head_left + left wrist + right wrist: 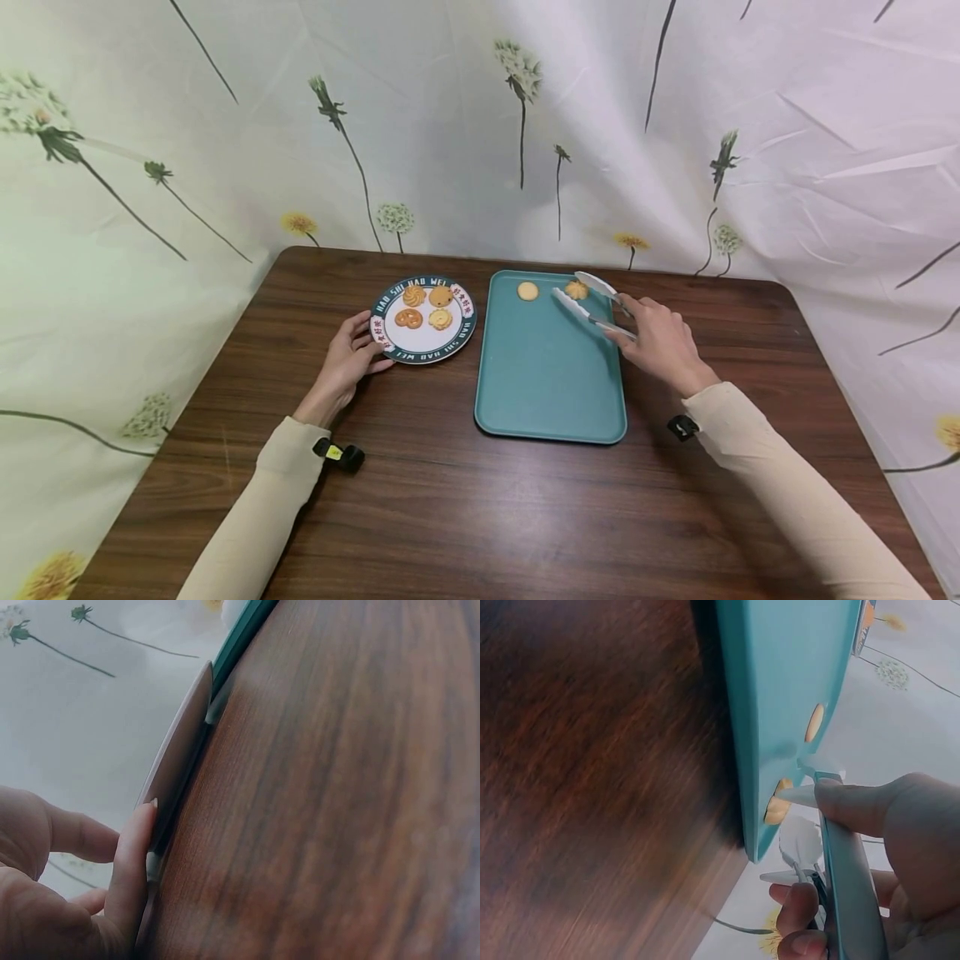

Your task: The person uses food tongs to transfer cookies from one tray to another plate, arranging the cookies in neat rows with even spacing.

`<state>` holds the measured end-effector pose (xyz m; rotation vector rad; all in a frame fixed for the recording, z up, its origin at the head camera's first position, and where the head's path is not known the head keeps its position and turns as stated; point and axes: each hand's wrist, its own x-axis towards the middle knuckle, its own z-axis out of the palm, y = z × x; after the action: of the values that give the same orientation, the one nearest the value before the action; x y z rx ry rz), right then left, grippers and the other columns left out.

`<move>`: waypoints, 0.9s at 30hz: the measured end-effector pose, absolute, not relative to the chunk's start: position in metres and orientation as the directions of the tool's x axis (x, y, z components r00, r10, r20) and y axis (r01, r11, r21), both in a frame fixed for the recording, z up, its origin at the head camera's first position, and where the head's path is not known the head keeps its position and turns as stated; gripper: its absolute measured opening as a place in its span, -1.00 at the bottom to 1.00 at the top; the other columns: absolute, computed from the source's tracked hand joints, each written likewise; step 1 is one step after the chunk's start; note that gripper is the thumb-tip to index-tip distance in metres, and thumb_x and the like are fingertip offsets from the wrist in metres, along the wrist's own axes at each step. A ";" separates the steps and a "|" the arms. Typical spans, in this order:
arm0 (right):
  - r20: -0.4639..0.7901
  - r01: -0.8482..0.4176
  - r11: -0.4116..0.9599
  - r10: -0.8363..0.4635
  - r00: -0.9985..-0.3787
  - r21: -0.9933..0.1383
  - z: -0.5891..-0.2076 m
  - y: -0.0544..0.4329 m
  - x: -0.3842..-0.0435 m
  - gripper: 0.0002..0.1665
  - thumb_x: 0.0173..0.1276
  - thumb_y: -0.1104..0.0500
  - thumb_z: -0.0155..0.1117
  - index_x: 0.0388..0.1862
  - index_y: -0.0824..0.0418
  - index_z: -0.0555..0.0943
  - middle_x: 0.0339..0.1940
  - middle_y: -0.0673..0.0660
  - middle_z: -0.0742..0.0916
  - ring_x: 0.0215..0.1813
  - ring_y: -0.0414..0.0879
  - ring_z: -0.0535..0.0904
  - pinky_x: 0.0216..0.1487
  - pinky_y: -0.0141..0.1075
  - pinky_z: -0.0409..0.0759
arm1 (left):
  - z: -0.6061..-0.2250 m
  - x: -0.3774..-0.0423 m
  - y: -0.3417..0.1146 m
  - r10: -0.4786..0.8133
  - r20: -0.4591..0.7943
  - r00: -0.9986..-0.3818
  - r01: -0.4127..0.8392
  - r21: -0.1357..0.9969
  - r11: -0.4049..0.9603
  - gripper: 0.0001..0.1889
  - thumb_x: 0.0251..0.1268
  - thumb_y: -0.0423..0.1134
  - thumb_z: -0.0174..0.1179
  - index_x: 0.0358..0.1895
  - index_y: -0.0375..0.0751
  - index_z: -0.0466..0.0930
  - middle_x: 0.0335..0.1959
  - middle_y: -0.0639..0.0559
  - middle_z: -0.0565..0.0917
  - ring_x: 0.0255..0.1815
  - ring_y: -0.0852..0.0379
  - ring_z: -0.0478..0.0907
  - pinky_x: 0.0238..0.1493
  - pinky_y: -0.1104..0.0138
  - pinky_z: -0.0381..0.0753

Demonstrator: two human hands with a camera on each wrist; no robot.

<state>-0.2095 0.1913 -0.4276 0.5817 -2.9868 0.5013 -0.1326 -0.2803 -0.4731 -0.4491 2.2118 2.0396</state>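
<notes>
My left hand (348,354) holds the left rim of a white plate (420,337) with a dark green lettered border; in the left wrist view its fingertips (136,840) are right at the rim. Several cookies lie on the plate, among them a pretzel-shaped cookie (408,318) and a swirled cookie (413,296). My right hand (663,342) grips metal tongs (600,321) with pale tips. Those spread tips stand on either side of a flower-shaped cookie (577,289) at the far right of the teal tray (551,375). A plain round cookie (528,291) lies left of it.
Both plate and tray stand on a dark wooden table (420,492), the tray close to the plate's right. A white cloth (450,125) printed with dandelions hangs behind the table and along its sides. Each wrist carries a black strap (682,427).
</notes>
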 end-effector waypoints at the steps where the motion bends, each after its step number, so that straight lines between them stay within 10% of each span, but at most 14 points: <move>1: 0.115 -0.370 0.878 -0.352 -0.929 -0.303 -0.427 0.191 -0.210 -0.16 0.43 -0.09 0.41 0.55 0.27 0.41 0.19 0.40 0.69 -0.39 0.15 0.62 -0.59 -0.08 0.58 | -0.473 -0.132 -0.280 -0.148 -0.270 -0.951 -0.282 0.958 0.061 -0.26 0.63 -0.45 -0.13 0.73 -0.09 -0.20 0.71 -0.19 -0.03 0.56 -0.17 0.23 -0.02 0.49 0.81; 27: 0.057 -0.324 0.904 -0.321 -0.945 -0.280 -0.424 0.194 -0.212 -0.17 0.47 -0.09 0.35 0.56 0.28 0.39 0.20 0.41 0.68 -0.43 0.11 0.52 -0.61 -0.18 0.44 | -0.473 -0.132 -0.281 -0.150 -0.269 -0.952 -0.281 0.958 0.066 -0.26 0.63 -0.46 -0.13 0.73 -0.08 -0.20 0.71 -0.19 -0.02 0.57 -0.18 0.23 -0.03 0.49 0.81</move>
<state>-0.2120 0.1936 -0.4238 0.5170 -3.0554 0.4514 -0.1322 -0.2808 -0.4727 -0.4501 2.2194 2.0335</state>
